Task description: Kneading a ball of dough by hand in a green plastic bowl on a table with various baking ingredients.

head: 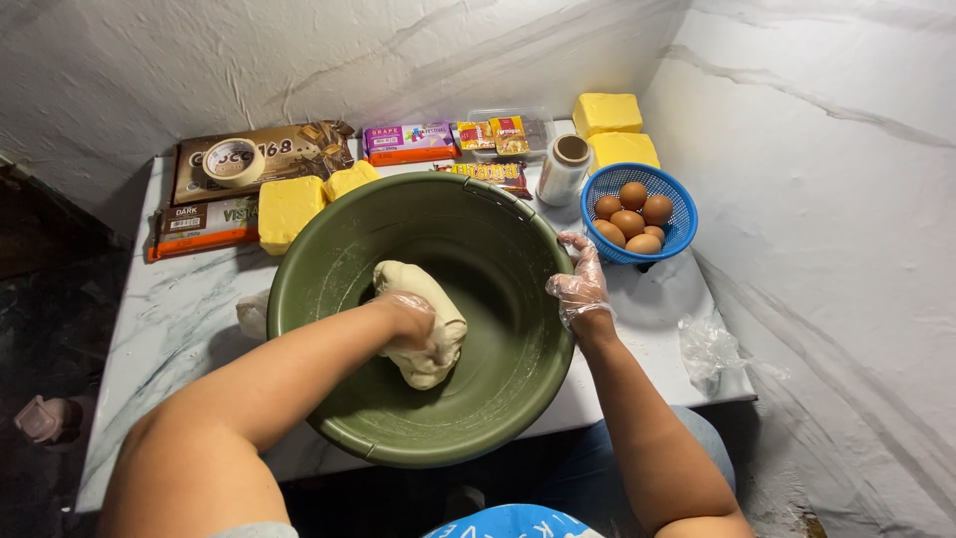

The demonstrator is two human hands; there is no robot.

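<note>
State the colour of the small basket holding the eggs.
Blue: the basket of brown eggs shows clearly in the head view.

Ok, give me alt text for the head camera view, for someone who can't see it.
A person's gloved left hand presses pale dough in a large green bowl, while the gloved right hand grips its rim. Behind sit yellow butter blocks, a blue basket of brown eggs and chocolate packets.

A lump of dough [423,324] lay in a basin [498,399] at the table's [169,329] front edge. Behind it stood packets [408,141] and blocks of butter [291,209]; a basket of eggs [637,212] sat at its right, a roll of film [564,167] just beside.
</note>
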